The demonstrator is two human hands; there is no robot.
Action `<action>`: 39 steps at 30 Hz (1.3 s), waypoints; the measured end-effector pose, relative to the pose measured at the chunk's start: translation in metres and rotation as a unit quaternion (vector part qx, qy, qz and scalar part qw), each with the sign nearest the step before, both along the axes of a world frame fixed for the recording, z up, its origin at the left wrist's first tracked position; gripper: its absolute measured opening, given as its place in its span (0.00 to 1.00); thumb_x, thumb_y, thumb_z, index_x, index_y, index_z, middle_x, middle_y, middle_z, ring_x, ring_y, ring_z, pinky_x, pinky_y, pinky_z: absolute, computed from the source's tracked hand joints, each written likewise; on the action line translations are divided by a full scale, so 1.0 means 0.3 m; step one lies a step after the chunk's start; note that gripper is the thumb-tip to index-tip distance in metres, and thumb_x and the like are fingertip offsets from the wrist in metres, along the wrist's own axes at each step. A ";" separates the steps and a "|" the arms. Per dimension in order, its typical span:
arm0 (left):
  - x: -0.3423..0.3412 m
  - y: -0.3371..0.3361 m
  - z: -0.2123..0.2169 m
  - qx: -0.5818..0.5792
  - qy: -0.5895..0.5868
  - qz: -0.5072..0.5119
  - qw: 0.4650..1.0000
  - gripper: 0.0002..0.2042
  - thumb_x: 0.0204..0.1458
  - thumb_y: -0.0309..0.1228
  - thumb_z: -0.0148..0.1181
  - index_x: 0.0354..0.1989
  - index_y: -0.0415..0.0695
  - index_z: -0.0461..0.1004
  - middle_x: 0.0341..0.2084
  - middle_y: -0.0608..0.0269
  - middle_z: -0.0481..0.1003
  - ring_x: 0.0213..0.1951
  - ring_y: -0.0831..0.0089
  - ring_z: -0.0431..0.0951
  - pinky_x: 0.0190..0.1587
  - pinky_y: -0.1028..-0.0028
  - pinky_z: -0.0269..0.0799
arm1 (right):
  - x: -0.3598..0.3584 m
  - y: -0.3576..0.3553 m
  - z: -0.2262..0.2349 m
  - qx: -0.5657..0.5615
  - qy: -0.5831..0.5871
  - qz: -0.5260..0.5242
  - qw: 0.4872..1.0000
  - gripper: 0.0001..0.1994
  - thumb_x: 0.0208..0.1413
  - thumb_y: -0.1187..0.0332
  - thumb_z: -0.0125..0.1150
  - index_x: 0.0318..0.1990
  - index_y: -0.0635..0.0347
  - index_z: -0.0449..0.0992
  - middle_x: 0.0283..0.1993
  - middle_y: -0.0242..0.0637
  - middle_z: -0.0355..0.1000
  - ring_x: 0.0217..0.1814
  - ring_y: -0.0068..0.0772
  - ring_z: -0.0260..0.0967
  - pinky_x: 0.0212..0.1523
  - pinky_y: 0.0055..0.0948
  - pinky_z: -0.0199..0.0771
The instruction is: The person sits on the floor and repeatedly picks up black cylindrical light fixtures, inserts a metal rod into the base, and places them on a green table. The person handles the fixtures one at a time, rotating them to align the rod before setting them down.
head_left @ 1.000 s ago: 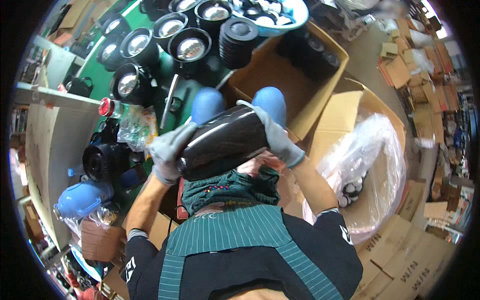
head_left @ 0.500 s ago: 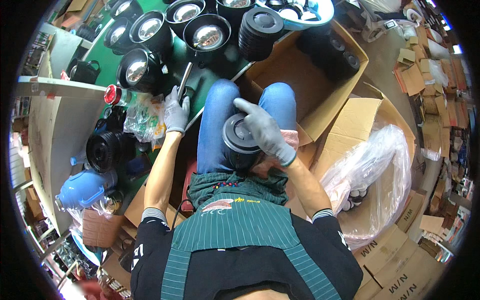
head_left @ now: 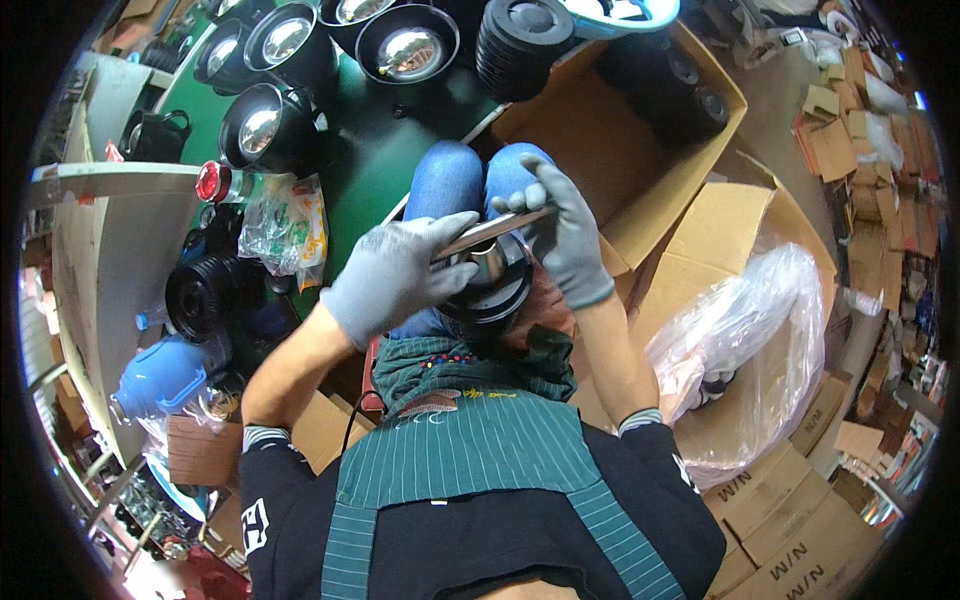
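Note:
In my lap, between the thighs, a round black container (head_left: 490, 305) with a shiny metal part (head_left: 488, 266) near its middle rests under my hands. A long, slim metal tool (head_left: 495, 229) lies slantwise across it; its exact kind I cannot make out. My gloved left hand (head_left: 400, 270) grips the tool's left end, thumb along the top. My gloved right hand (head_left: 567, 235) has its fingers curled over the right end. The hands and tool hide part of the container's top.
Several black pots with shiny insides (head_left: 408, 48) stand on the green table (head_left: 365, 130). Black stacked lids (head_left: 524, 45) stand beside an open cardboard box (head_left: 570, 120). Left are a red-lidded jar (head_left: 212, 182) and a plastic bag (head_left: 285, 225); right, a plastic-lined carton (head_left: 735, 370).
My left hand has brought the metal tool from the table to my lap. My right hand has shifted from the container's lid to the tool's other end.

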State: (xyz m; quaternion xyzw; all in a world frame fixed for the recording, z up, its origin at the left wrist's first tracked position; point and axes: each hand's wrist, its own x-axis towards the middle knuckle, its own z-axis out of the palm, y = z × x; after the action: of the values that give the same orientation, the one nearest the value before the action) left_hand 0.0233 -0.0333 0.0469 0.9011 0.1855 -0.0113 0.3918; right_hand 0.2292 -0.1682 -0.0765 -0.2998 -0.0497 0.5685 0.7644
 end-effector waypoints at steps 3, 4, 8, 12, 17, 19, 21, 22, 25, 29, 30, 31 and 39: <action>-0.008 -0.190 0.018 0.155 0.046 0.092 0.983 0.45 0.55 0.40 0.74 0.77 0.32 0.58 0.63 0.30 0.72 0.62 0.37 0.77 0.68 0.51 0.70 | -0.014 0.109 -0.025 0.041 0.012 0.078 0.996 0.20 0.79 0.60 0.54 0.66 0.67 0.74 0.27 0.23 0.67 0.38 0.25 0.76 0.61 0.47 0.84; 0.010 -0.232 0.034 0.205 0.023 0.062 0.977 0.48 0.56 0.48 0.73 0.77 0.29 0.57 0.71 0.30 0.64 0.73 0.36 0.65 0.75 0.42 0.57 | -0.005 0.150 -0.055 0.106 0.046 0.128 0.985 0.21 0.78 0.60 0.55 0.66 0.69 0.74 0.28 0.25 0.68 0.38 0.26 0.77 0.60 0.46 0.86; 0.084 -0.395 0.064 0.173 -0.069 0.029 0.982 0.50 0.58 0.57 0.67 0.79 0.33 0.56 0.73 0.33 0.62 0.78 0.42 0.58 0.77 0.37 0.47 | -0.035 0.269 -0.110 0.133 0.066 0.283 0.948 0.22 0.77 0.59 0.57 0.69 0.66 0.74 0.27 0.23 0.70 0.35 0.24 0.76 0.62 0.50 0.83; 0.022 -0.341 0.042 0.144 -0.085 0.060 0.984 0.49 0.61 0.57 0.64 0.79 0.31 0.55 0.73 0.34 0.63 0.77 0.39 0.61 0.78 0.39 0.48 | -0.046 0.228 -0.098 0.095 -0.006 0.224 0.970 0.23 0.78 0.58 0.56 0.69 0.67 0.73 0.27 0.25 0.71 0.35 0.25 0.77 0.61 0.45 0.84; -0.032 -0.271 0.008 0.122 -0.114 0.091 0.982 0.47 0.61 0.53 0.65 0.79 0.32 0.56 0.75 0.36 0.61 0.78 0.37 0.58 0.79 0.39 0.45 | -0.014 0.209 -0.147 0.073 0.010 0.245 0.967 0.21 0.78 0.59 0.54 0.67 0.67 0.75 0.33 0.33 0.83 0.40 0.29 0.84 0.47 0.34 0.87; 0.018 -0.349 0.022 0.098 -0.111 0.067 0.987 0.45 0.62 0.55 0.63 0.78 0.33 0.57 0.74 0.38 0.63 0.78 0.38 0.59 0.79 0.39 0.44 | -0.046 0.246 -0.080 0.062 -0.163 0.283 0.943 0.21 0.77 0.64 0.55 0.69 0.67 0.74 0.36 0.36 0.83 0.42 0.31 0.85 0.48 0.32 0.88; 0.108 -0.440 0.017 0.117 -0.094 0.033 0.988 0.45 0.62 0.56 0.62 0.77 0.33 0.60 0.73 0.39 0.65 0.77 0.40 0.60 0.80 0.40 0.44 | -0.108 0.331 -0.067 0.121 -0.054 0.384 0.914 0.22 0.76 0.66 0.57 0.71 0.69 0.72 0.39 0.38 0.83 0.45 0.35 0.86 0.54 0.37 0.89; 0.144 -0.473 0.003 0.149 -0.078 0.011 0.986 0.44 0.62 0.56 0.62 0.77 0.33 0.61 0.73 0.39 0.66 0.77 0.42 0.61 0.80 0.40 0.44 | -0.159 0.342 -0.077 0.146 0.022 0.413 0.899 0.23 0.75 0.65 0.58 0.70 0.70 0.72 0.38 0.39 0.83 0.45 0.37 0.86 0.54 0.40 0.90; 0.111 -0.446 -0.003 0.135 -0.096 0.055 0.985 0.43 0.59 0.53 0.67 0.76 0.35 0.63 0.71 0.39 0.67 0.76 0.44 0.63 0.80 0.40 0.46 | -0.138 0.335 -0.065 0.081 -0.014 0.417 0.905 0.21 0.76 0.66 0.57 0.70 0.70 0.72 0.37 0.39 0.83 0.43 0.35 0.86 0.48 0.36 0.90; -0.065 -0.259 -0.021 0.172 -0.089 0.144 0.970 0.35 0.59 0.37 0.68 0.72 0.33 0.65 0.65 0.36 0.70 0.70 0.37 0.68 0.75 0.40 0.53 | 0.018 0.166 -0.067 0.058 -0.364 0.259 0.893 0.21 0.79 0.58 0.51 0.65 0.66 0.78 0.41 0.41 0.86 0.44 0.31 0.85 0.49 0.32 0.87; -0.111 -0.229 -0.046 0.172 -0.081 0.181 0.965 0.30 0.66 0.34 0.60 0.72 0.32 0.65 0.64 0.36 0.72 0.69 0.36 0.69 0.74 0.41 0.55 | 0.014 0.125 -0.014 0.003 -0.305 0.264 0.915 0.22 0.79 0.57 0.49 0.65 0.65 0.78 0.42 0.42 0.87 0.45 0.31 0.85 0.51 0.31 0.86; -0.128 -0.207 -0.064 0.149 -0.106 0.184 0.966 0.27 0.68 0.34 0.56 0.71 0.32 0.67 0.62 0.37 0.75 0.67 0.38 0.72 0.73 0.44 0.59 | 0.005 0.094 -0.026 0.007 -0.348 0.244 0.905 0.23 0.81 0.56 0.45 0.65 0.65 0.77 0.44 0.43 0.87 0.48 0.33 0.85 0.57 0.31 0.83; -0.120 -0.063 -0.182 -0.228 -0.062 0.279 0.931 0.32 0.80 0.47 0.32 0.64 0.32 0.78 0.36 0.50 0.86 0.42 0.66 0.88 0.52 0.68 0.80 | -0.062 -0.166 0.010 0.090 -0.183 0.143 0.968 0.28 0.82 0.50 0.41 0.53 0.69 0.80 0.41 0.45 0.83 0.45 0.33 0.82 0.67 0.43 0.78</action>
State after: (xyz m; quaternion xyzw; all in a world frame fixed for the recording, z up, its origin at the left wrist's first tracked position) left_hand -0.0127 -0.0520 -0.0078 0.6985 0.3967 0.1127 0.5848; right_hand 0.2106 -0.2180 -0.0735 -0.3188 -0.2821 0.6006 0.6768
